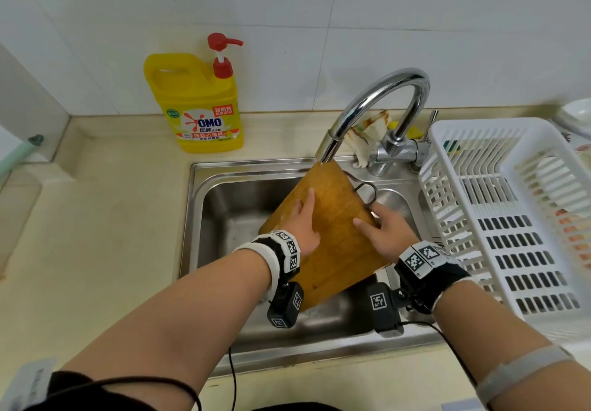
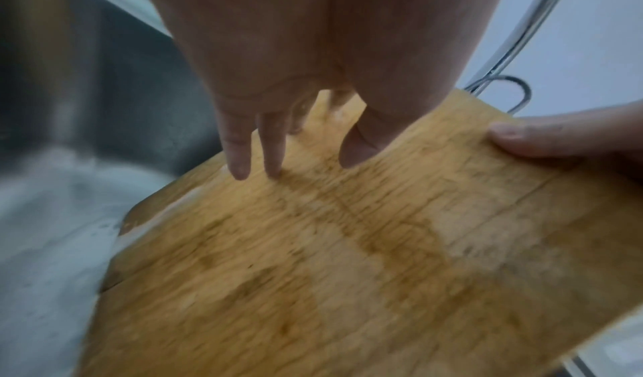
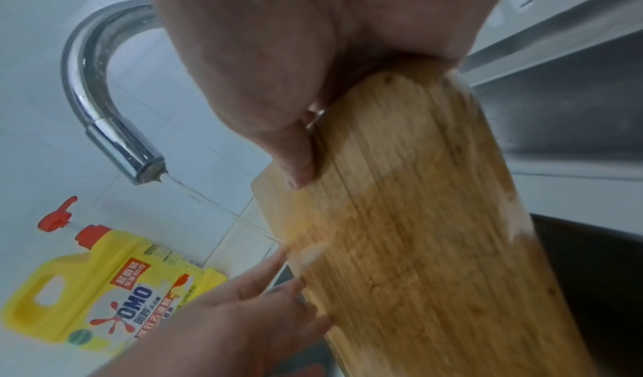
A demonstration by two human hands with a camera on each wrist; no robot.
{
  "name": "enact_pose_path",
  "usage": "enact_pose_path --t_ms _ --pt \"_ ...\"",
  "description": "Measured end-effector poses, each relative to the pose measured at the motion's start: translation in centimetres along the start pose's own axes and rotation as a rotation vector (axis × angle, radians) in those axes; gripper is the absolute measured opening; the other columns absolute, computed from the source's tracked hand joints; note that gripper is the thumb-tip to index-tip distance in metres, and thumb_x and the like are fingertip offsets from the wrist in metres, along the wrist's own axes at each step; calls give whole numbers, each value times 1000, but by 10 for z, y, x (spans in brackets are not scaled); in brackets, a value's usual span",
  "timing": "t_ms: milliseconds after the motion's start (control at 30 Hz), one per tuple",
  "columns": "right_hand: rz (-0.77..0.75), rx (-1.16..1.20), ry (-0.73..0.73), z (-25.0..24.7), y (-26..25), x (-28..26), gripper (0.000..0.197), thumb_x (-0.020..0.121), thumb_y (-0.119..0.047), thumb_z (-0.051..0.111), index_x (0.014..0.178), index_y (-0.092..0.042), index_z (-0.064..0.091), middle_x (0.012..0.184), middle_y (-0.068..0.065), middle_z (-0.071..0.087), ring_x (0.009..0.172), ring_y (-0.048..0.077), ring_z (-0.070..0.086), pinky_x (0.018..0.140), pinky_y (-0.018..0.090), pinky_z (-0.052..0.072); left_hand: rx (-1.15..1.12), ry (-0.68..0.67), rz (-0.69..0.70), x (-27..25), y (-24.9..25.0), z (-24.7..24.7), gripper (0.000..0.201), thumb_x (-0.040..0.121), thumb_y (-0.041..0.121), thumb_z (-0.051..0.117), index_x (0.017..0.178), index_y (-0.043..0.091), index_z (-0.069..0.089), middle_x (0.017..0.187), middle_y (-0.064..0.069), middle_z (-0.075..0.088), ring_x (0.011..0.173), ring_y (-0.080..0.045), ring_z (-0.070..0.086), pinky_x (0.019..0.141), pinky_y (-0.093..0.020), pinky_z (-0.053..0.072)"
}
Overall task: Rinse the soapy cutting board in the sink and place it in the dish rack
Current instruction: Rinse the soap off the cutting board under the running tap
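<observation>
You stand at a beige countertop (image 1: 96, 225) backed by white wall tiles (image 1: 383, 26), with a steel sink (image 1: 224, 206) set into it. A yellow detergent bottle (image 1: 198, 103) stands behind the sink's left corner, and a white dish rack (image 1: 511, 206) sits to its right. The wooden cutting board (image 1: 332, 234) hangs tilted over the basin, its long axis running from near you up and away to the faucet (image 1: 377, 103), whose stream strikes its far end. Your left hand (image 1: 303, 222) lies on its face with fingers straight. Your right hand (image 1: 387, 231) grips its right edge, thumb on top, by the wire loop (image 1: 366, 191).
</observation>
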State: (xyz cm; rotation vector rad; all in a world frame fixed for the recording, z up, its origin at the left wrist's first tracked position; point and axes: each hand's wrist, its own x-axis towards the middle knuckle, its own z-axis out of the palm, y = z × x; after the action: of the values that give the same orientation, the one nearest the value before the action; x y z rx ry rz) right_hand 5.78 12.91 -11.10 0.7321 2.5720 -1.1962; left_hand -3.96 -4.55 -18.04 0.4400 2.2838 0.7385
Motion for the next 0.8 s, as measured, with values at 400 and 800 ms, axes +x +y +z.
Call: enact_pose_path --t_ms 400,800 --pt "-30 -40 7 17 -6 -8 37 97 -36 56 128 -16 55 112 3 62 98 19 58 82 30 43 -24 63 51 -13 7 -15 108 94 12 59 150 45 -28 169 -8 -4 78 -15 67 57 -24 54" --pt "-39 -13 22 18 -5 -8 33 97 -36 57 123 -15 57 111 8 68 99 24 64 87 39 54 -137 176 224 -22 29 -18 117 91 5 59 128 74 -28 168 9 -16 137 -36 48 92 -45 59"
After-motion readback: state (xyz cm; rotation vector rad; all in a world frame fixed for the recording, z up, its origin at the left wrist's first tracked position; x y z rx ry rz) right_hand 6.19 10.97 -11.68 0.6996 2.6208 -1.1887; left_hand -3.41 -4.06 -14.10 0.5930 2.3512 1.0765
